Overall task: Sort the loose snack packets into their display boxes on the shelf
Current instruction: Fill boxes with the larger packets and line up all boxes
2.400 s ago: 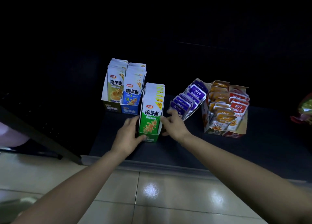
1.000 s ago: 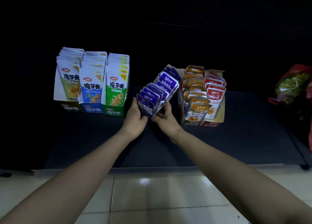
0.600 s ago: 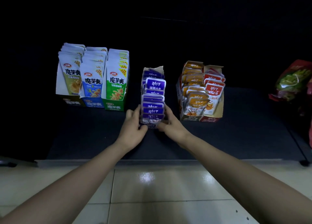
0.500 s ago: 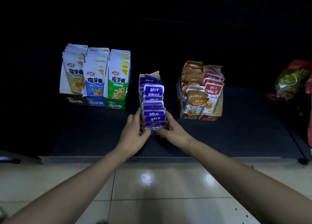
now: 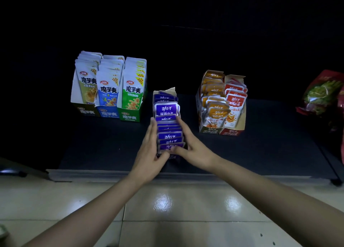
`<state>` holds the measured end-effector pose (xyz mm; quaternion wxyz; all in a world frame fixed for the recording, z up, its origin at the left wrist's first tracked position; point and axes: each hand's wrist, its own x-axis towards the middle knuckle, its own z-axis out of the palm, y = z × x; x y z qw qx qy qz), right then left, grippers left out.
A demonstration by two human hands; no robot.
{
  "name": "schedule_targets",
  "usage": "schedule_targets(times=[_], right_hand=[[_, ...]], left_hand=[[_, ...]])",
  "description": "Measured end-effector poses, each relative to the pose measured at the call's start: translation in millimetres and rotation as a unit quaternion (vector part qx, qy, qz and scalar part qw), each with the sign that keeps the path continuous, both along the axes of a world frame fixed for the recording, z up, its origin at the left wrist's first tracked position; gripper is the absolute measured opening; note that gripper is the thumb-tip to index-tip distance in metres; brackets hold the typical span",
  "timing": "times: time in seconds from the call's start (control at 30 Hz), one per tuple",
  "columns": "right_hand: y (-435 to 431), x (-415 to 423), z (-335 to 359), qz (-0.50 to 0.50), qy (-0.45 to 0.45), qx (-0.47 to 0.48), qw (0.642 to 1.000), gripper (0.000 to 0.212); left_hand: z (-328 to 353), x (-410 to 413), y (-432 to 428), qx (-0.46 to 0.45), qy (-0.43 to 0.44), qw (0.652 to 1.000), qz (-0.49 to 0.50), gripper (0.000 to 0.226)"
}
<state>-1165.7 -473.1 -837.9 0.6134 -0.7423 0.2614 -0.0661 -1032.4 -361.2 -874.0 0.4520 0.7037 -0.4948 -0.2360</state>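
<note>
A purple display box (image 5: 174,92) full of purple snack packets (image 5: 166,110) stands on the dark shelf (image 5: 260,153), near its front edge. My left hand (image 5: 149,153) presses flat against the box's left side. My right hand (image 5: 189,146) grips its right side and front corner. The front wall of the box is hidden behind my fingers. To the left stand three boxes of white packets: olive (image 5: 85,90), blue (image 5: 108,94) and green (image 5: 133,96). To the right stand an orange box (image 5: 212,105) and a red box (image 5: 233,105).
Red and green bagged goods (image 5: 322,94) lie at the shelf's right end. The shelf's pale front lip (image 5: 111,175) runs below my hands, with glossy floor tiles (image 5: 167,209) beneath. The back of the shelf is in darkness.
The purple box, first tilted against the orange box, has been straightened and slid left and toward the shelf's front edge. Both hands stayed on its sides throughout.
</note>
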Motion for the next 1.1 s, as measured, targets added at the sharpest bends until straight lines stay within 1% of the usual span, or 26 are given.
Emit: schedule_targets(times=[0.1,0.13,0.23,0.3,0.37,0.47,0.57,0.7,0.83,0.87,0.97,1.0,1.1], right_hand=[[1.1,3.0,-5.3,-0.021,-0.019,-0.007,1.0,0.088],[1.2,3.6,-7.3,-0.031,-0.022,-0.012,0.999,0.086],[-2.0,0.4,-8.9,-0.045,-0.02,-0.086,0.995,0.085],[-6.0,-0.5,-8.0,-0.039,-0.031,-0.126,0.991,0.087],[-7.6,2.3,-8.3,-0.017,-0.044,-0.159,0.986,0.089],[-7.1,10.7,-13.5,0.0,-0.034,-0.205,0.978,0.084],[-9.0,11.8,-18.1,-0.008,-0.03,-0.207,0.978,0.081],[-14.5,7.0,-16.6,0.024,-0.028,-0.215,0.976,0.078],[-34.4,6.0,-0.7,0.003,-0.072,-0.21,0.975,0.069],[-39.6,9.0,1.1,0.005,-0.07,-0.221,0.973,0.066],[-41.2,21.3,-2.8,0.031,-0.018,-0.256,0.966,0.055],[-39.4,22.4,-5.4,0.026,-0.015,-0.263,0.964,0.053],[-37.1,16.2,-8.7,-0.001,-0.046,-0.276,0.96,0.052]], left_hand=[[-1.1,-2.3,-0.8,-0.012,0.038,0.999,0.002,0.094],[-1.6,-2.9,-2.0,-0.015,0.031,0.999,0.009,0.093],[-2.1,1.1,-4.1,-0.022,-0.062,0.997,0.033,0.094],[-1.9,6.5,-5.6,-0.029,-0.108,0.993,0.022,0.093],[-2.0,8.7,-6.3,-0.022,-0.13,0.991,-0.003,0.089],[-5.2,11.2,-5.7,-0.025,-0.126,0.992,-0.008,0.08],[-5.1,12.4,-6.4,-0.038,-0.113,0.993,-0.009,0.075],[-5.3,11.6,-8.7,-0.05,-0.11,0.993,0.0,0.073],[-5.9,13.3,-6.5,-0.053,-0.133,0.99,-0.004,0.074],[-5.6,13.5,-6.6,-0.054,-0.138,0.989,-0.004,0.074],[-5.3,14.4,-6.8,-0.051,-0.15,0.987,-0.003,0.074],[-5.0,14.8,-6.7,-0.05,-0.153,0.987,-0.005,0.074],[-3.6,16.5,-6.0,-0.055,-0.155,0.986,-0.013,0.074]])
